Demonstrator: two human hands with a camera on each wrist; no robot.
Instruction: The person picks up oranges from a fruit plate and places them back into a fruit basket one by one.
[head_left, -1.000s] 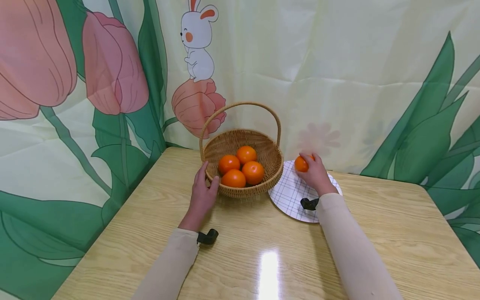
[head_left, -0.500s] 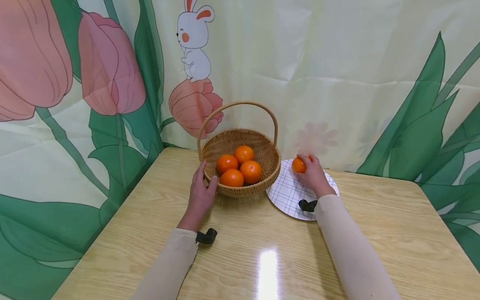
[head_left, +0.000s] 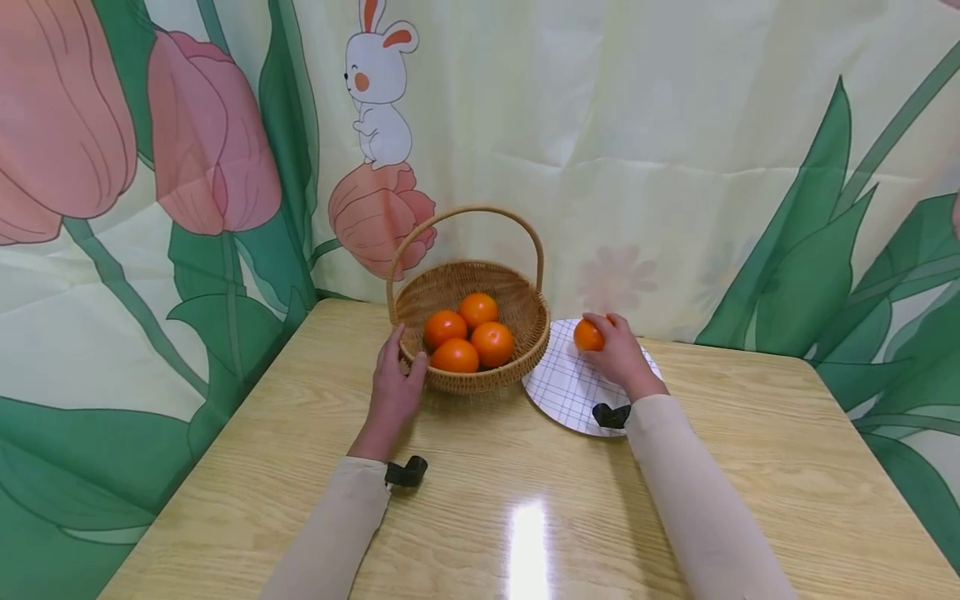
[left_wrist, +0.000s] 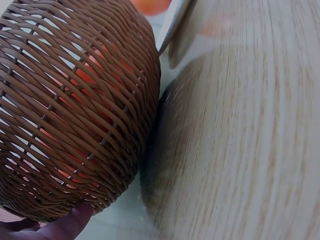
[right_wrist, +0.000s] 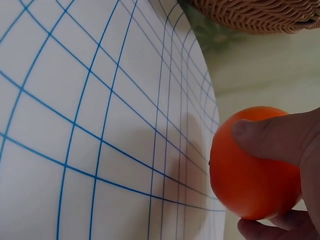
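Note:
In the head view my right hand (head_left: pixel 617 357) grips a smooth orange-red persimmon (head_left: pixel 588 336) over the far part of a round white plate (head_left: pixel 558 398) with blue grid lines. In the right wrist view, the thumb lies across the persimmon (right_wrist: pixel 255 170) and other fingers are below it; whether it touches the plate I cannot tell. Left of the plate stands a wicker basket (head_left: pixel 517 292) with a tall handle, holding several persimmons (head_left: pixel 492 343). My left hand (head_left: pixel 395 392) rests against the basket's near left side, thumb by the rim. Its other fingertips are partly hidden in the left wrist view.
Everything stands on a light wooden table (head_left: pixel 465 500). A printed curtain (head_left: pixel 675 125) with tulips and a rabbit hangs right behind the basket and plate. The basket's right side comes close to the plate's left edge.
The whole view has shifted slightly, so everything appears further left. My right hand keeps its hold on the persimmon over the plate, and my left hand stays at the basket.

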